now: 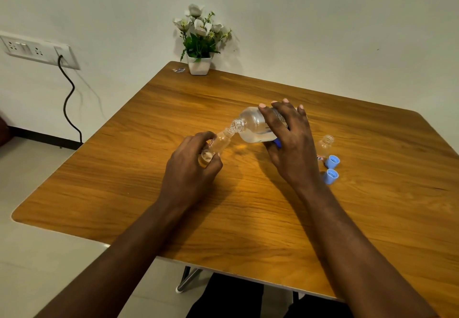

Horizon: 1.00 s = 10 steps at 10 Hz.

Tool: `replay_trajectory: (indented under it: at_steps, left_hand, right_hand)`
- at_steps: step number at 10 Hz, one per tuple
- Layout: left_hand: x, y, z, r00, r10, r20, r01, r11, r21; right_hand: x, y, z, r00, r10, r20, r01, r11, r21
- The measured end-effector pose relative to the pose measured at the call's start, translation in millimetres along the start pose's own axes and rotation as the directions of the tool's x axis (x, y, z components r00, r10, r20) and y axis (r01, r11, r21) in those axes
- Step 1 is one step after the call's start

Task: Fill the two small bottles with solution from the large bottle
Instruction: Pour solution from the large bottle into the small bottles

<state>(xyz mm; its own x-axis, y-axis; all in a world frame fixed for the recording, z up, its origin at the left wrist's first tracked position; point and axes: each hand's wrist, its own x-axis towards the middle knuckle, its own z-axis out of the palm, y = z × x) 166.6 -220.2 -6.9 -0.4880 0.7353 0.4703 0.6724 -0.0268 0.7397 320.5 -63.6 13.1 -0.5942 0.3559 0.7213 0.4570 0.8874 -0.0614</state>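
Note:
My right hand grips the large clear bottle, tipped on its side with its open neck pointing left and clear liquid inside. My left hand holds a small clear bottle tilted, its mouth right under the large bottle's neck. The second small bottle stands upright and uncapped on the wooden table, just right of my right hand. Two blue caps lie in front of it. Something blue shows under my right palm.
A white pot of artificial flowers stands at the table's far edge near the wall, with a small scrap beside it. A wall socket and black cable are at the left. The table's rounded front edge is close to my body.

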Motion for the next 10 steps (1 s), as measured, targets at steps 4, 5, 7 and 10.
replay_trajectory:
  at_steps: [4,5,7,10]
  left_hand:
    - [0.2,0.5,0.2,1.0,0.009,-0.003,-0.009,1.0,-0.005]
    - [0.3,0.6,0.3,1.0,0.013,-0.007,-0.013,1.0,-0.004]
    - [0.3,0.5,0.7,1.0,0.012,-0.008,-0.012,1.0,-0.004]
    - [1.0,-0.5,0.1,1.0,0.019,0.0,-0.019,1.0,-0.007]
  right_hand:
    - [0.5,0.4,0.4,1.0,-0.004,0.0,0.004,1.0,-0.012]
    - [0.6,0.3,0.0,1.0,-0.005,0.001,0.005,1.0,-0.014]
    - [1.1,1.1,0.3,1.0,-0.005,0.003,0.005,1.0,-0.018]
    - [0.9,0.3,0.8,1.0,-0.005,-0.002,0.005,1.0,-0.025]
